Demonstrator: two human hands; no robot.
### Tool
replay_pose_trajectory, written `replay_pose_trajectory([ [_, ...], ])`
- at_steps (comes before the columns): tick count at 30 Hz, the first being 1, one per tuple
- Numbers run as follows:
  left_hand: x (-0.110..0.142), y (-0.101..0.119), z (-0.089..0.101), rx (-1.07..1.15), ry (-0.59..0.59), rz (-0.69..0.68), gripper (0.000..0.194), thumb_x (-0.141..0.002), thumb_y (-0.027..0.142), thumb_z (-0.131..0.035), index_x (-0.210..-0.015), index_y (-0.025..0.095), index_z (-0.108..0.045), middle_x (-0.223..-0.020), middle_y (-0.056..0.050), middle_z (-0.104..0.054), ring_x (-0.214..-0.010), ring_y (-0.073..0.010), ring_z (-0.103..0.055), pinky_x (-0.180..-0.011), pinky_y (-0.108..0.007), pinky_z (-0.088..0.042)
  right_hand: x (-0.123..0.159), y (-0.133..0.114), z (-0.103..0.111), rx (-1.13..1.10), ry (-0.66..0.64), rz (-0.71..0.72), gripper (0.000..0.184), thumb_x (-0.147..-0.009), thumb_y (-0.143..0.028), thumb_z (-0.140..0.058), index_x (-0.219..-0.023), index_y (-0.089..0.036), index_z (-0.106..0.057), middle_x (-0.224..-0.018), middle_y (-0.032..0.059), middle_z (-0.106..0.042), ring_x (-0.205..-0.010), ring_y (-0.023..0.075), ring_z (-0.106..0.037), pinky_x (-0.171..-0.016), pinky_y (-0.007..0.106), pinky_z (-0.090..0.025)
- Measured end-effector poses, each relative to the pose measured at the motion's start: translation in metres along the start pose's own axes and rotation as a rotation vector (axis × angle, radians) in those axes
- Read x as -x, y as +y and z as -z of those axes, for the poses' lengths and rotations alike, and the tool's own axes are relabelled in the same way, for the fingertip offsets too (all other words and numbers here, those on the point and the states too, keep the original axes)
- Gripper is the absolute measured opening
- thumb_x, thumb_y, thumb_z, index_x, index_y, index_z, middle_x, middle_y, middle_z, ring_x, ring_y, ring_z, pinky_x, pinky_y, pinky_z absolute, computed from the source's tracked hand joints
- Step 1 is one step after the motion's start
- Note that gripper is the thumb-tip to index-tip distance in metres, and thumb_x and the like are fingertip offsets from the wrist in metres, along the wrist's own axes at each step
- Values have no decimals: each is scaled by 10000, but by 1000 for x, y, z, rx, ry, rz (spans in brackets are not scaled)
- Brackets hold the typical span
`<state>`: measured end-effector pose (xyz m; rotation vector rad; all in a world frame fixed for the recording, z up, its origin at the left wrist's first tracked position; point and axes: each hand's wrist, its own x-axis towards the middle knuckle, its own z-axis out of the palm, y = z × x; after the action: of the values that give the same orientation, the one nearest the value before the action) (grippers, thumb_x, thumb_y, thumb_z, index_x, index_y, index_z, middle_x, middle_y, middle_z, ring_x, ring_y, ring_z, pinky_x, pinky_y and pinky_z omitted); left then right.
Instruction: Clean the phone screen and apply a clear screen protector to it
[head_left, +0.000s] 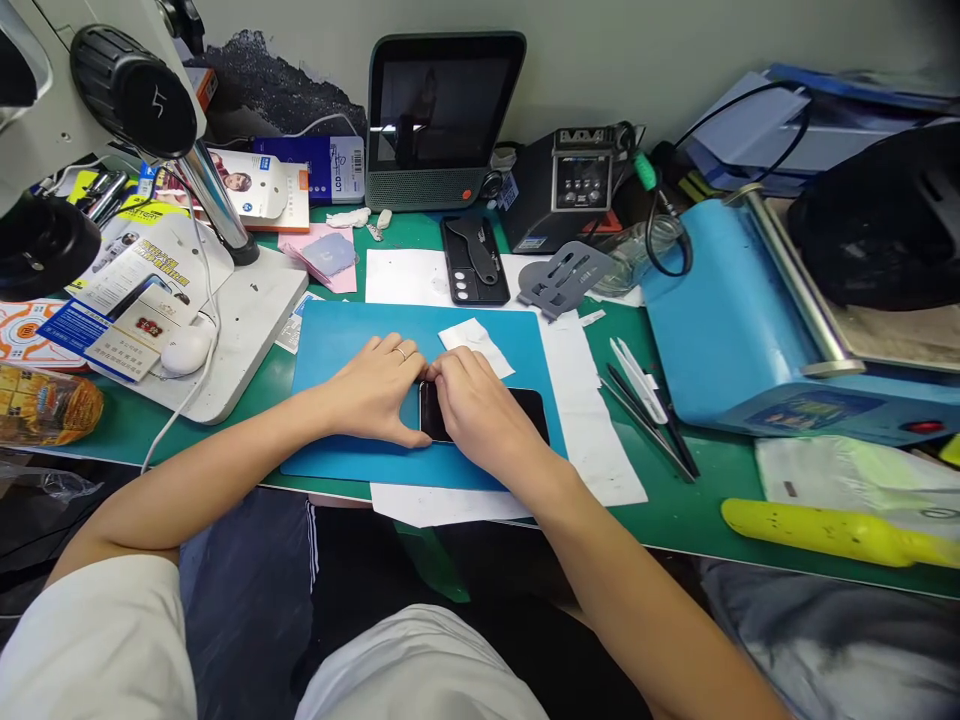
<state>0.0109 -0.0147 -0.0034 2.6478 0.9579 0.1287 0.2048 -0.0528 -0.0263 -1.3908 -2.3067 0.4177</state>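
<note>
"Phone, dark glossy face up, lies at the centre of the frame on a blue mat. Two bare hands meet over its left part."

"Which way does it lie from the fingers?"

"It reaches from under the fingertips toward the right of the frame. The bunched fingertips of the right hand are at its upper left corner, and that hand covers its middle, so it is the nearer one. The left hand is around the left end, its thumb at the lower left corner and its fingers by the upper left corner."

"Are the fingers open or closed?"

"On the right hand, thumb and fingers are drawn together in a pinch; whether anything sits between them is hidden. On the left, the thumb is spread apart from the fingers, with the phone's left end between. I cannot tell if they clamp it."

"And which way does the phone point?"

"Its long axis runs from left to right, crosswise to the person's body, the right end dipping slightly. Which end is its top, I cannot tell."

"What else is near?"

"A white paper piece lies just above the right hand. Tweezers are right of the mat, and a dark phone case is at upper centre."
</note>
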Motion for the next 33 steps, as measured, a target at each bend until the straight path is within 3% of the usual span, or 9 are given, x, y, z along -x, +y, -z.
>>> replay_pose_trajectory([
  [14,0,3,1,-7,-6,15,619,-744,653,-793,-1064,175,-565,-1101,-110,-619,-1040,-314,-538,-878,-409,-391,-1,0,2,-77,28,2,213,-1013,-111,-334,-916,-260,-450,-980,120,-563,-910,288,-534,-818,469,-515],
  [33,3,2,9,18,-5,5,606,-759,654,-782,-1076,192,-550,-1073,-86,-607,-1018,-303,-540,-868,-423,-423,-5,-1,4,-70,27,5,270,-929,-16,-360,-910,-231,-523,-958,108,-593,-905,267,-555,-818,426,-517],
])
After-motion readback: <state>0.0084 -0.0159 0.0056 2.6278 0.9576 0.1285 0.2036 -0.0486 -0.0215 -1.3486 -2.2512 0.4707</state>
